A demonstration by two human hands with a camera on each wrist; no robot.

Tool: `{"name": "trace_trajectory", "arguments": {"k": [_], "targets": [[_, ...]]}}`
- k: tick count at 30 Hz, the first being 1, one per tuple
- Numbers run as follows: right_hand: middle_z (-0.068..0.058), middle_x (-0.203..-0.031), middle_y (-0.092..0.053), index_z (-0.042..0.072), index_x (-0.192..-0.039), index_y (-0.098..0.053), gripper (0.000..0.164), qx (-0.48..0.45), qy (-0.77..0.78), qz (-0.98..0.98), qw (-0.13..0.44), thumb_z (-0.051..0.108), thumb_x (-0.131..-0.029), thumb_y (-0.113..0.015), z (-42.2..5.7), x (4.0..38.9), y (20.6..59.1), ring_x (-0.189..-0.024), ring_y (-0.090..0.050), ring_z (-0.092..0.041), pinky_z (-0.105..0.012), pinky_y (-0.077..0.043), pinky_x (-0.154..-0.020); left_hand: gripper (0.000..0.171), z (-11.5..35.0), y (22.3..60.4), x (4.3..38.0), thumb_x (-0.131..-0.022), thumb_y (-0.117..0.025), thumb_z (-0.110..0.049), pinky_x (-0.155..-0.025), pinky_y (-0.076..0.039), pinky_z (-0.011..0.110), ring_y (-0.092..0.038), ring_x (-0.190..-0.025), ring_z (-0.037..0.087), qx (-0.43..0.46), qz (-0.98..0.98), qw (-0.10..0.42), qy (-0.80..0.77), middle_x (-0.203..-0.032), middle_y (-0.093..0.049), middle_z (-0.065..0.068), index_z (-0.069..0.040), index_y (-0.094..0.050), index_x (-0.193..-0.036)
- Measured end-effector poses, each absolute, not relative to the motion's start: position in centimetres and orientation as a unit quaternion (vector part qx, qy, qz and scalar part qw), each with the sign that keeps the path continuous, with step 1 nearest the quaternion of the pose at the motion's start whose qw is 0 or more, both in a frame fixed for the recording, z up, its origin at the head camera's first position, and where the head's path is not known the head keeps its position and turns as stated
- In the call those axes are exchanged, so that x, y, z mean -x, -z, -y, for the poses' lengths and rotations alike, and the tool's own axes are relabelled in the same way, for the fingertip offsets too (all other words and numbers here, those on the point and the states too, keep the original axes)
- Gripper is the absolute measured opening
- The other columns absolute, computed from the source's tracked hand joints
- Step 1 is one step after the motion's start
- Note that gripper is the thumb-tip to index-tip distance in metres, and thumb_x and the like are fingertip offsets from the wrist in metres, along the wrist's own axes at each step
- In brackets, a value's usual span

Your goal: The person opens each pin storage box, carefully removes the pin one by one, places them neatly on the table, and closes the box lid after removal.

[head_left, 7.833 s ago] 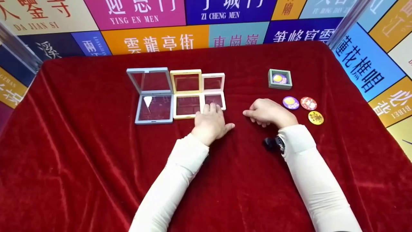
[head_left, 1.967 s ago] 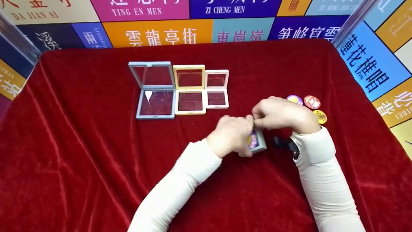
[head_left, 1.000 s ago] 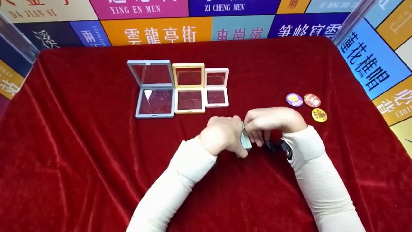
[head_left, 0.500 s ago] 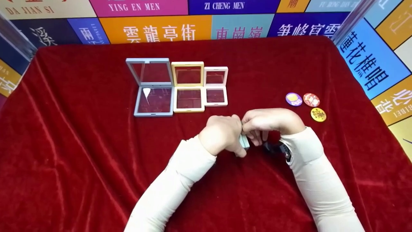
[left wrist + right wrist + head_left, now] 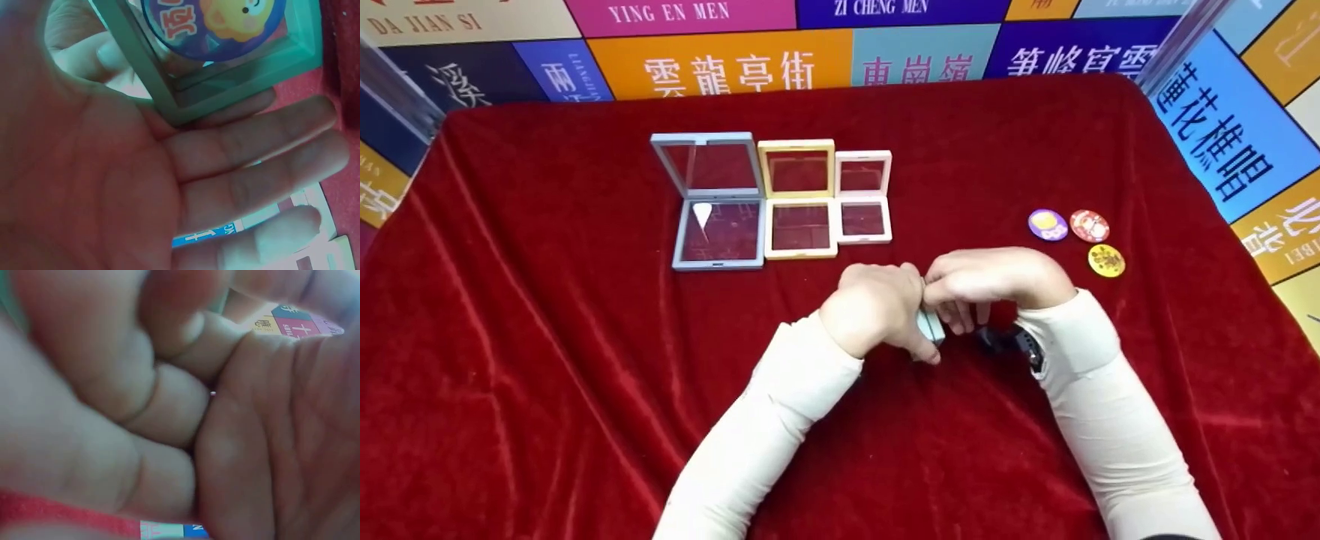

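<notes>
My left hand [image 5: 877, 307] grips a small green display frame [image 5: 930, 328] just over the cloth, standing on edge so that its side and seam show in the head view. In the left wrist view, the frame lies between thumb and index finger, the other fingers stretched out past it. Behind its clear window sits a round purple badge [image 5: 188, 42] with a yellow cartoon face. My right hand [image 5: 994, 277] is curled against the frame's far edge, thumb and index finger pinching there. In the right wrist view its own fingers hide most of the frame.
Three open display frames stand in a row: blue [image 5: 718, 266], yellow [image 5: 802, 253] and pink [image 5: 864, 240]. To the right lie three loose badges: purple [image 5: 1048, 225], red [image 5: 1089, 225] and yellow [image 5: 1106, 260]. A red velvet cloth [image 5: 547, 337] covers the table.
The green frame has come from the back right into both hands. Two seconds ago its badge showed in the head view; now it is turned on edge. Over the last second the hands barely move.
</notes>
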State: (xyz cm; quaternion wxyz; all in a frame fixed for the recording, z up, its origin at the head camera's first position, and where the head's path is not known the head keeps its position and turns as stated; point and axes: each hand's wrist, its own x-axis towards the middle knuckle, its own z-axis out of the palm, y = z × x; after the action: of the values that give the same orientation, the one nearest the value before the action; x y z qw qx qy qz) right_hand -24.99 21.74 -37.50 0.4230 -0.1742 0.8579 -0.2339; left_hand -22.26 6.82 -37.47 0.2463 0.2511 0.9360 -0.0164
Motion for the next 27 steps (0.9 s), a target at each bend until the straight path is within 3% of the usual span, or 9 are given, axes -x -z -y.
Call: {"name": "trace_trajectory", "arguments": {"k": [5, 12, 16, 21, 27], "targets": [[-0.008, -0.061, -0.066, 0.007, -0.075, -0.066, 0.025, 0.185, 0.197, -0.879, 0.394, 0.019, -0.082, -0.045, -22.2, 24.9, 37.0, -0.05, -0.061, -0.015, -0.033, -0.051, -0.05, 0.064, -7.3, 37.5, 22.2, -0.067, -0.07, -0.056, -0.078, -0.052, 0.033, -0.063, -0.091, 0.014, -0.242, -0.939, 0.244, 0.016, -0.103, -0.058, -0.004, -0.015, -0.048, -0.11], [-0.011, -0.065, -0.068, 0.007, -0.078, -0.064, 0.02, 0.182, 0.173, -0.892, 0.375, 0.02, -0.079, -0.049, -22.3, 24.8, 36.5, -0.05, -0.061, -0.014, -0.035, -0.052, -0.049, 0.067, -7.4, 37.4, 22.3, -0.065, -0.073, -0.055, -0.077, -0.052, 0.034, -0.063, -0.089, 0.015, -0.233, -0.943, 0.239, 0.02, -0.101, -0.061, -0.004, -0.014, -0.049, -0.111], [-0.005, -0.066, -0.067, 0.011, -0.084, -0.062, 0.015, 0.181, 0.135, -0.919, 0.323, 0.022, -0.079, -0.054, -22.4, 24.1, 35.6, -0.052, -0.061, -0.012, -0.029, -0.048, -0.051, 0.069, -7.2, 37.3, 22.2, -0.065, -0.074, -0.057, -0.077, -0.052, 0.034, -0.063, -0.089, 0.016, -0.235, -0.941, 0.244, 0.021, -0.1, -0.062, -0.003, -0.013, -0.048, -0.112], [0.0, -0.06, -0.063, 0.016, -0.076, -0.065, 0.027, 0.197, 0.094, -0.941, 0.26, 0.041, -0.085, -0.06, -22.2, 23.4, 34.7, -0.053, -0.058, -0.01, -0.029, -0.043, -0.054, 0.069, -7.1, 37.3, 22.2, -0.065, -0.074, -0.057, -0.078, -0.052, 0.034, -0.063, -0.09, 0.016, -0.239, -0.939, 0.247, 0.019, -0.101, -0.062, -0.002, -0.014, -0.048, -0.112], [-0.002, -0.058, -0.064, 0.013, -0.07, -0.065, 0.036, 0.199, 0.097, -0.934, 0.279, 0.046, -0.083, -0.066, -22.4, 23.9, 34.8, -0.053, -0.057, -0.011, -0.028, -0.043, -0.053, 0.069, -6.8, 37.3, 22.3, -0.065, -0.075, -0.057, -0.078, -0.052, 0.034, -0.061, -0.085, 0.014, -0.237, -0.938, 0.252, 0.015, -0.096, -0.061, -0.003, -0.013, -0.048, -0.111]]}}
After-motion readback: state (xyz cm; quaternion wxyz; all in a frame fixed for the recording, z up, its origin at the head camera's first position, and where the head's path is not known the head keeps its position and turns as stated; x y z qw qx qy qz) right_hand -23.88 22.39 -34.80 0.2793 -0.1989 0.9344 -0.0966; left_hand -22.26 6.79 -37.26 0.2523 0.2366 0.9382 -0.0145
